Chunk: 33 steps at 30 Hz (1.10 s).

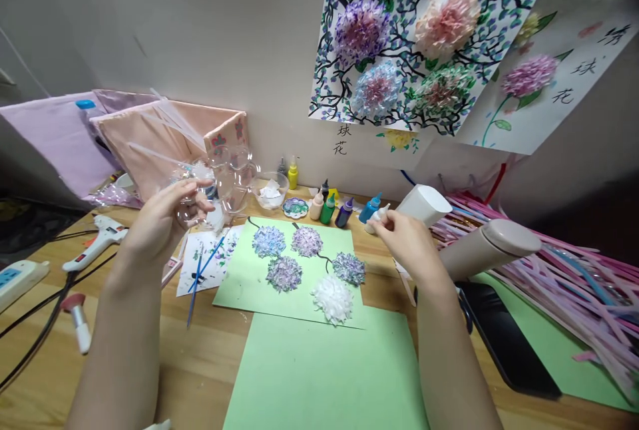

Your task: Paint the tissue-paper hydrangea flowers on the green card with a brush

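My left hand (167, 220) is raised above the desk, its fingers closed on a clear plastic container (222, 184) with rounded lobes. My right hand (404, 237) is closed around the capped neck of a white glue bottle (424, 205), tilted with its base pointing up and right. Between my hands lies a green sheet (239, 280) carrying paper pompom flowers: purple-blue ones (284, 273) and a white one (333, 298). A second, bare green sheet (319, 370) lies nearer to me.
Small paint bottles (329, 207), a glass bowl (270, 189) and a palette (295, 208) stand by the wall. Brushes (196, 280) lie on spattered paper. A glue gun (97, 240) and power strip (17, 278) are left; pink paper strips (564, 270) and a beige cylinder (489, 247) right.
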Motion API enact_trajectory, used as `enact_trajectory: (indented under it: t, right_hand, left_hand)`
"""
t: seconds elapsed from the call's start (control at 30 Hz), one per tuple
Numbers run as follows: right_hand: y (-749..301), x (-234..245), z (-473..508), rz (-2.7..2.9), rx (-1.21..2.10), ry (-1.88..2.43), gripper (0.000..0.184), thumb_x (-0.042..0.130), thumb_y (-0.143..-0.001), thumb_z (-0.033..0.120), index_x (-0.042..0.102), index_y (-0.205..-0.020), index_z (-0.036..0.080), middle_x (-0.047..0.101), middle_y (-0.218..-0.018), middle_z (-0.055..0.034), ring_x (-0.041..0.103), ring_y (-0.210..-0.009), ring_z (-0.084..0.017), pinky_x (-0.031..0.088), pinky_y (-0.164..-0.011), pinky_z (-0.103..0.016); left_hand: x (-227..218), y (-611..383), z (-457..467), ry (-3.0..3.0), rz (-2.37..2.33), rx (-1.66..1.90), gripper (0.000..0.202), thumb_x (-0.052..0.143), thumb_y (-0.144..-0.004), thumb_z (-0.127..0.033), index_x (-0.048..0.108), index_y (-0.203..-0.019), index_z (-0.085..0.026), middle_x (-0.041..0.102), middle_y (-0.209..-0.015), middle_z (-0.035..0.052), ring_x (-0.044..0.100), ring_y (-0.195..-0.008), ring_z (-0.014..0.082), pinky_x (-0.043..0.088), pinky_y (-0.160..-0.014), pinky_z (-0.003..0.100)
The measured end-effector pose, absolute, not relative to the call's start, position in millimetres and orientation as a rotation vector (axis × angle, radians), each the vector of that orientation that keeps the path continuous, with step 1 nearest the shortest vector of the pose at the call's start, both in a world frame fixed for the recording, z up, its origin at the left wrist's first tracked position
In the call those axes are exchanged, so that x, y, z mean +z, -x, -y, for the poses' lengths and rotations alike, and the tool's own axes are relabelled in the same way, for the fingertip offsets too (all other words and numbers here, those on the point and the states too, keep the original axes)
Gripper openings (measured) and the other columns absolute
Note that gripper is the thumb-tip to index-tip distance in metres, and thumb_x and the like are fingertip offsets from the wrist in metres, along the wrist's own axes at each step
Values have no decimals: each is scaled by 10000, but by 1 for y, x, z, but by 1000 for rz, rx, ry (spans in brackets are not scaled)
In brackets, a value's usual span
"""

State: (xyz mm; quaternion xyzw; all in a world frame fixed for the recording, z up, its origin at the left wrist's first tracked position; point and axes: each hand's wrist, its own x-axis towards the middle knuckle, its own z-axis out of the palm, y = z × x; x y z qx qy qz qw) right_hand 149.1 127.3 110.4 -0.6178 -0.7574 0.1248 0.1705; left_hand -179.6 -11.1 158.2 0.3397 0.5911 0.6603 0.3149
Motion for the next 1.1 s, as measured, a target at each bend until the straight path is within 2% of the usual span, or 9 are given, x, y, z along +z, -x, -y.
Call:
enact_trajectory:
  t: [0.13, 0.27, 0.4, 0.67, 0.73, 0.9, 1.1]
  right_hand:
    - [-166, 108, -137, 2168, 232, 1902, 228, 517, -815, 323, 565, -620, 214, 649, -636, -61, 563, -622, -209, 267, -525, -285]
    - [-182, 102, -149, 2045, 248, 1891, 229, 506, -819, 338, 582, -646, 208, 676, -665, -69, 583, -633, -208, 311, -555, -286]
    - [-191, 100, -155, 1972, 287, 1840, 220, 524, -789, 339, 608, -645, 196, 701, -708, -80, 612, -675, -216, 350, -599, -294]
    - [-189, 97, -158, 1863, 364, 1766, 134, 611, -707, 309, 632, -752, 185, 704, -774, -59, 630, -671, -199, 393, -616, -280]
    - [-184, 92, -162, 1849, 357, 1795, 167, 628, -707, 303, 631, -816, 178, 697, -784, -61, 636, -707, -209, 393, -619, -279]
    - [-175, 73, -173, 1879, 326, 1884, 433, 650, -725, 379, 556, -1084, 155, 690, -804, -73, 643, -793, -252, 400, -629, -289]
    - [-168, 46, -184, 1912, 378, 1911, 444, 631, -755, 368, 538, -1126, 142, 692, -931, -135, 644, -901, -286, 402, -650, -298]
  left_hand:
    - [159, 186, 17, -830, -1559, 1773, 168, 543, -807, -160, 693, -882, -147, 609, -562, -17, 427, -474, 56, 310, -425, 140]
    - [159, 180, 15, -919, -1553, 1748, 170, 526, -804, -160, 687, -857, -150, 604, -550, -22, 385, -448, 54, 298, -440, 152]
    - [156, 169, 9, -1016, -1560, 1627, 170, 526, -798, -195, 663, -880, -135, 634, -585, -12, 310, -408, 45, 217, -413, 173]
    - [147, 163, 1, -1072, -1582, 1449, 241, 576, -772, -313, 625, -938, -146, 670, -618, 17, 351, -453, 76, 206, -419, 187]
    - [145, 163, 0, -1089, -1585, 1401, 270, 573, -775, -345, 618, -949, -143, 673, -600, 26, 339, -438, 78, 189, -412, 189]
    - [143, 157, 0, -1126, -1615, 1339, 281, 600, -774, -396, 616, -929, -163, 682, -594, 26, 372, -463, 89, 250, -441, 183]
    - [146, 150, 1, -1127, -1583, 1335, 248, 613, -768, -372, 617, -913, -171, 689, -593, 38, 355, -446, 89, 216, -439, 195]
